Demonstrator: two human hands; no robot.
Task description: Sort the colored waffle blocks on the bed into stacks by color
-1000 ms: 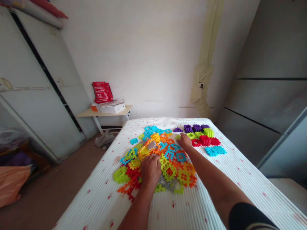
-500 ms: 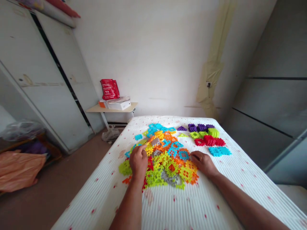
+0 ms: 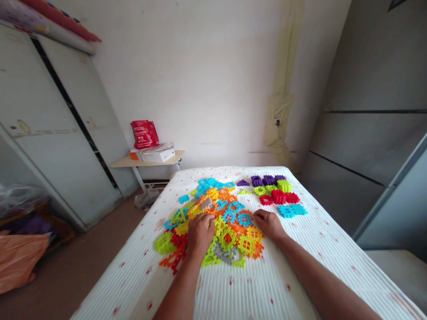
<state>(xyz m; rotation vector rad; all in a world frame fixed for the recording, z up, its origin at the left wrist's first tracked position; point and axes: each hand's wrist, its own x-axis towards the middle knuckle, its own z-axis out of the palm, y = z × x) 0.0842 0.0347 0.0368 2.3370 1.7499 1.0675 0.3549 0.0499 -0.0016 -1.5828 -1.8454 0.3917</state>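
At the lower left of the frame lies one orange bag (image 3: 22, 262), beside two cabinet doors (image 3: 43, 151). Left of centre, a small tabletop (image 3: 125, 163) bears one orange box (image 3: 134, 155), one white box (image 3: 158, 155) and a red bag (image 3: 144, 134) printed with several lines of white writing, too small to read; the white box carries a small dark mark, likewise illegible. On the white cloth (image 3: 250, 293), one blue piece (image 3: 184, 198) lies just left of the heap (image 3: 230, 216), which spreads across the lower centre in blue, yellow, orange, green, red and gray; its pieces overlap too much to count. The left hand (image 3: 201, 233) rests on the heap, fingers curled down; whether they grasp a piece cannot be told. Right of the heap's top lie one purple triangle (image 3: 243, 182) and one green triangle (image 3: 244, 192). The right hand (image 3: 271, 224) is at the heap's right edge, fingers bent beside a blue window piece (image 3: 245, 218); their grasp cannot be told either. Farther right stand three purple stacks (image 3: 268, 180), then green, red and blue groups (image 3: 292, 210) in rows. One socket (image 3: 277, 121) sits on the wall above.
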